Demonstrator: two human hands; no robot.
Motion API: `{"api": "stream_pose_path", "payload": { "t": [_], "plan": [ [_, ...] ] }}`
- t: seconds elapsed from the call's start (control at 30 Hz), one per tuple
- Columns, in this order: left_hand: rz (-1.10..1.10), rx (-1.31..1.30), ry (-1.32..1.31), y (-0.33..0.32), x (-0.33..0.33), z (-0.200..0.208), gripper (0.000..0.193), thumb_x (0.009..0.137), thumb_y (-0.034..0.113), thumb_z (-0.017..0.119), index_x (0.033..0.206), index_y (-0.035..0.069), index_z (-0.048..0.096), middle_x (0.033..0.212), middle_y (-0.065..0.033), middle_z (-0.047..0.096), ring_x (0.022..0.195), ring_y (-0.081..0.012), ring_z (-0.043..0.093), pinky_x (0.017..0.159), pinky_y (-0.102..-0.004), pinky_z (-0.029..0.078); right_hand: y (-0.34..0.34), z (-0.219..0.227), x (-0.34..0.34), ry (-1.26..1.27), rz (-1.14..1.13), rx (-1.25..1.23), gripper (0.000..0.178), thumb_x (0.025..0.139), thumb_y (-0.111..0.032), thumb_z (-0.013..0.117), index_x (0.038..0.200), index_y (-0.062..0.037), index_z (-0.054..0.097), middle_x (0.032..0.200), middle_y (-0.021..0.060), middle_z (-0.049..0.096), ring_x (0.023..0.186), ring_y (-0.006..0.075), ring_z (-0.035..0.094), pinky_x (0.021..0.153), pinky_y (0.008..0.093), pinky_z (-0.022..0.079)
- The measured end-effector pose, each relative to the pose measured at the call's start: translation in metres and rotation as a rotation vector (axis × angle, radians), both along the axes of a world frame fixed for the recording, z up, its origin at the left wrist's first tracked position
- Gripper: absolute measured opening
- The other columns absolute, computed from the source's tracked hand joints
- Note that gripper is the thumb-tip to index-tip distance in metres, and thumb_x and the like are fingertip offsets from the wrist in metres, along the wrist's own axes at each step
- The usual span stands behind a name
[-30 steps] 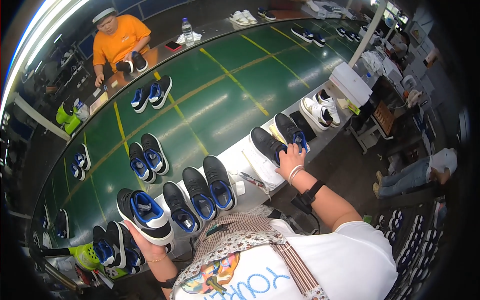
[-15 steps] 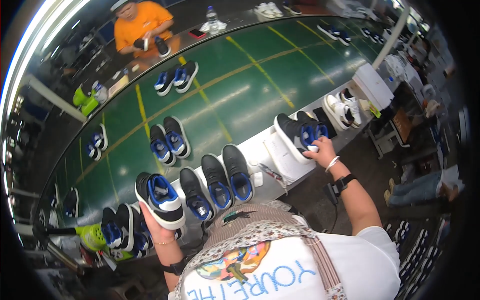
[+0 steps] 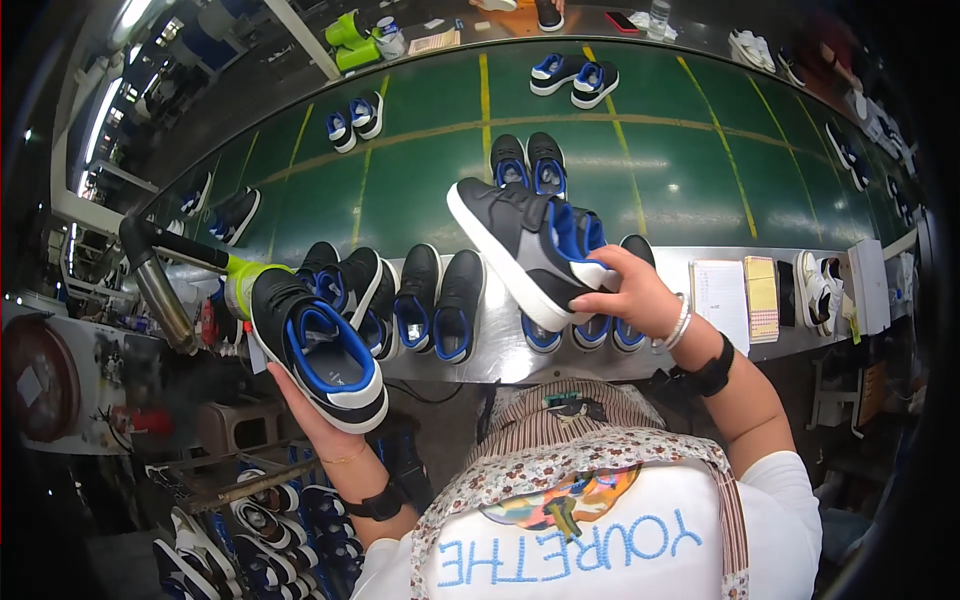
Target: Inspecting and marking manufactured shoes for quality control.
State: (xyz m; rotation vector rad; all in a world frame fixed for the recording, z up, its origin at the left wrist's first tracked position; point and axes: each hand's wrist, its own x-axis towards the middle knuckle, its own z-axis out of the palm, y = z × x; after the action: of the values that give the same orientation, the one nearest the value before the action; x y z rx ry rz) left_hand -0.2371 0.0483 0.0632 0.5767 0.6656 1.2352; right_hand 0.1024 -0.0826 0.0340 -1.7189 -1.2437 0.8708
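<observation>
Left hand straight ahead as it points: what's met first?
Past the shoe in the left hand, probably the lime-green piece on the black pipe; depth is unclear, so it might pass above.

Left-hand shoe [image 3: 318, 350]: black upper, blue lining, grey insole, white heel patch, white sole. Right-hand shoe [image 3: 525, 240]: black toe, grey side panel, identical blue lining, white sole. From my position the belt [image 3: 420, 170] reads green, crossed by yellow lines [image 3: 485, 90]. Apron [image 3: 560, 450]: brown-striped with floral trim. Shirt [image 3: 770, 500]: white, light-blue lettering [image 3: 570, 550]. Notebook [image 3: 718, 300]: white pages.
</observation>
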Motion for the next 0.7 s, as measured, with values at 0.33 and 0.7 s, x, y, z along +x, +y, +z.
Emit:
{"api": "stream_pose_path", "payload": {
  "t": [0.33,0.7],
  "plan": [
    [0.111,-0.101,0.054,0.005,-0.060,0.006,0.055,0.086,0.054,0.040,0.121,0.012,0.045,0.111,-0.0104,0.055,0.084,-0.0268,0.061,0.056,-0.0450,0.053,0.152,-0.050,-0.192,-0.332,0.168,-0.373,0.038,0.076,-0.036,0.061,0.112,-0.0257,0.057,0.113,0.0129,0.048,0.114,0.0307,0.041,0.088,0.0610,0.030],
    [-0.137,-0.081,0.220,0.032,-0.058,-0.026,0.054,0.090,0.051,0.032,0.124,0.010,0.042,0.109,-0.0098,0.054,0.087,-0.0228,0.058,0.065,-0.0349,0.052,0.110,-0.087,-0.164,-0.069,0.053,0.232,0.062,0.074,-0.028,0.067,0.126,-0.0071,0.040,0.126,0.0230,0.034,0.114,0.0389,0.039,0.097,0.0415,0.034]
  ]
}}
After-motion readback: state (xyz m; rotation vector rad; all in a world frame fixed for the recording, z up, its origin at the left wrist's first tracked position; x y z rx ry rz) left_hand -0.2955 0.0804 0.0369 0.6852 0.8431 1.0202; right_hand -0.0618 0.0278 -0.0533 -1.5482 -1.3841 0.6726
